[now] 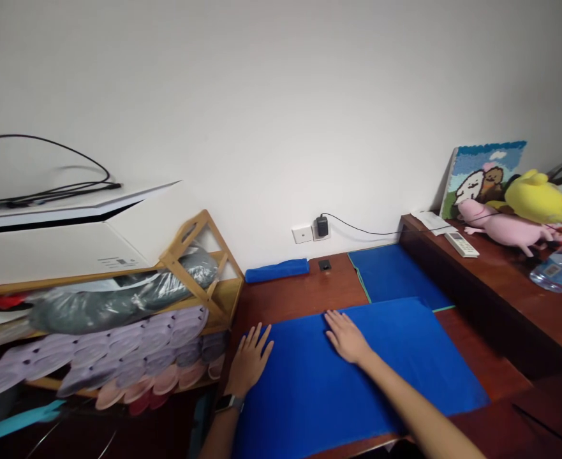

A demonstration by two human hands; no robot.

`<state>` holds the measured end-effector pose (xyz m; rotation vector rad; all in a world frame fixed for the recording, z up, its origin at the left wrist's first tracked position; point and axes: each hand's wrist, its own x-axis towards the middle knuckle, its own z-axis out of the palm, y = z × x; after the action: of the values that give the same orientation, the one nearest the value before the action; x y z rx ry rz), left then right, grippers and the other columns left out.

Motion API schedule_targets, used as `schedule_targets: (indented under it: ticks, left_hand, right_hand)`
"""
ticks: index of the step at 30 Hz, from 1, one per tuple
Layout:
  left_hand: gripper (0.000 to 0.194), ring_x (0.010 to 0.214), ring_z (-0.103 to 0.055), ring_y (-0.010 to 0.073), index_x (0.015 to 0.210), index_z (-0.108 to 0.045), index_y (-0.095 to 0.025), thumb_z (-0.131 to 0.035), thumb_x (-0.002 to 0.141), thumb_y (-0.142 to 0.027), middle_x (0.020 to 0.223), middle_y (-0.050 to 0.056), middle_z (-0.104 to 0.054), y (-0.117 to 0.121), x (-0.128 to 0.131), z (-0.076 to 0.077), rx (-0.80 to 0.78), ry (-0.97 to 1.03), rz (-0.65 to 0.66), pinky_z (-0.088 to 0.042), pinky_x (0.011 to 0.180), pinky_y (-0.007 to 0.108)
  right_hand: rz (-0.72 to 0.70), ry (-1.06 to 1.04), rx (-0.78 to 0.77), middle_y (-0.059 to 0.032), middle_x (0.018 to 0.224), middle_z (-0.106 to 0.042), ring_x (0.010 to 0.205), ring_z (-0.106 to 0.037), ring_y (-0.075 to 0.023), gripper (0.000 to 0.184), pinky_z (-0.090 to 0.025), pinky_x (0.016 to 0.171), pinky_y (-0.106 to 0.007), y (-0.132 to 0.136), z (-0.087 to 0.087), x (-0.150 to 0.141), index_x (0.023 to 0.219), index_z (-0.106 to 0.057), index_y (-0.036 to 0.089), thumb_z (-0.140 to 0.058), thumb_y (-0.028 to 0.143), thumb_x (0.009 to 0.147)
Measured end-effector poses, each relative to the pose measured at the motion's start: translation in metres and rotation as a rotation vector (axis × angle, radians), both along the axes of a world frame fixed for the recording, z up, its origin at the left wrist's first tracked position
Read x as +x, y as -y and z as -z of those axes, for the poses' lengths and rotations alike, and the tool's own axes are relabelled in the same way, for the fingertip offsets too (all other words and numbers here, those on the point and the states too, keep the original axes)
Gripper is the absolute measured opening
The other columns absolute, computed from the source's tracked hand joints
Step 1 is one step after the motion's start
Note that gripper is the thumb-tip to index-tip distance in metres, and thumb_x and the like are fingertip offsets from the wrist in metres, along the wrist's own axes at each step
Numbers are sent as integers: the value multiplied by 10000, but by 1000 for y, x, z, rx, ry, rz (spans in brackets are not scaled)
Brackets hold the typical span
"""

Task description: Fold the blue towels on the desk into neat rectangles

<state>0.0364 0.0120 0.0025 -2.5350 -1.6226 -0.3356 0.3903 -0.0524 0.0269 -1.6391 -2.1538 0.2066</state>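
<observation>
A large blue cloth (pixel 319 395) lies spread over the reddish-brown wooden desk (pixel 300 298). My left hand (pixel 249 360) rests at the cloth's left edge, palm down with its fingers apart; a watch (pixel 229 403) is on that wrist. Near the cloth's far edge, my right hand (pixel 347 336) lies flat with fingers stretched out. Neither hand grips anything. Behind the spread cloth is another blue cloth (pixel 395 274) with green edging, partly overlapped by it. A folded blue cloth (pixel 277 270) sits against the wall.
Left of the desk stands a wooden rack (pixel 208 287) with several slippers (pixel 132 344) and a white box (pixel 70 248) on top. A black plug (pixel 321 225) is in the wall socket. On the raised right ledge are a remote control (pixel 461 244), plush toys (pixel 510 226) and a plastic bottle (pixel 561 271).
</observation>
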Motion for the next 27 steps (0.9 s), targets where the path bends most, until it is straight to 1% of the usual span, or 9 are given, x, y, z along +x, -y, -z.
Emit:
schedule_targets:
  ticks: [3,4,6,9,14,17,19,23,27]
  left_hand:
    - [566,1523,-396,329,1590,-438,-297,-368,1063,-492,1666,97,-413,2,-12,5,-37,-24,-36,-352,1210,559]
    - [573,1527,-388,329,1595,-426,-302,-367,1062,-503,1674,96,-399,3,-15,5,-40,-29,-46,-346,1213,559]
    - [589,1528,-387,334,1602,-412,-306,-374,1056,-522,1679,101,-386,3,-19,4,-41,-34,-59,-342,1214,564]
    - [599,1524,-393,343,1603,-413,-301,-388,1049,-528,1678,113,-384,3,-19,3,-35,-30,-62,-344,1211,567]
    - [603,1535,-375,334,1605,-408,-298,-386,1045,-522,1683,109,-377,2,-19,5,-20,-35,-57,-330,1218,560]
    - [597,1542,-362,331,1599,-418,-306,-390,1040,-515,1685,100,-376,-1,-21,7,-35,-49,-56,-328,1219,561]
    - [596,1540,-367,326,1601,-412,-311,-388,1041,-514,1683,97,-379,-3,-22,8,-49,-54,-66,-333,1217,558]
    - [605,1544,-358,326,1608,-398,-288,-368,1049,-517,1688,112,-364,-7,-26,6,-92,-84,-75,-346,1213,546]
    - [585,1538,-371,326,1595,-429,-254,-366,1056,-471,1674,130,-386,3,-23,-5,-92,-83,-78,-347,1217,547]
  right_hand:
    - [-79,9,-65,-103,1662,-385,1559,-320,-254,641,-255,1288,-473,-10,9,-33,1625,-363,162,-312,501,1084]
    - [-89,14,-71,-98,1671,-363,1565,-306,-249,652,-239,1293,-472,-11,12,-33,1631,-347,167,-299,520,1084]
    - [-71,37,-77,-90,1680,-336,1571,-289,-243,659,-219,1298,-483,-12,18,-14,1641,-320,186,-290,534,1083]
    - [71,104,-104,-92,1681,-328,1575,-273,-256,653,-219,1290,-521,-4,25,56,1646,-304,206,-276,531,1080]
    - [412,215,-191,-78,1690,-322,1578,-263,-262,651,-220,1281,-535,24,32,210,1647,-312,227,-199,513,1074]
    - [501,227,-233,-82,1699,-304,1583,-246,-239,670,-230,1284,-497,38,37,265,1656,-286,191,-172,494,1070]
    - [516,224,-231,-90,1704,-292,1588,-226,-229,688,-213,1291,-476,43,42,279,1658,-271,159,-167,496,1067]
    - [509,219,-224,-96,1709,-275,1590,-218,-236,705,-194,1296,-467,45,46,285,1655,-277,138,-163,501,1061]
    - [522,247,-228,-103,1701,-298,1581,-253,-259,689,-226,1283,-499,41,35,276,1642,-325,156,-184,490,1056]
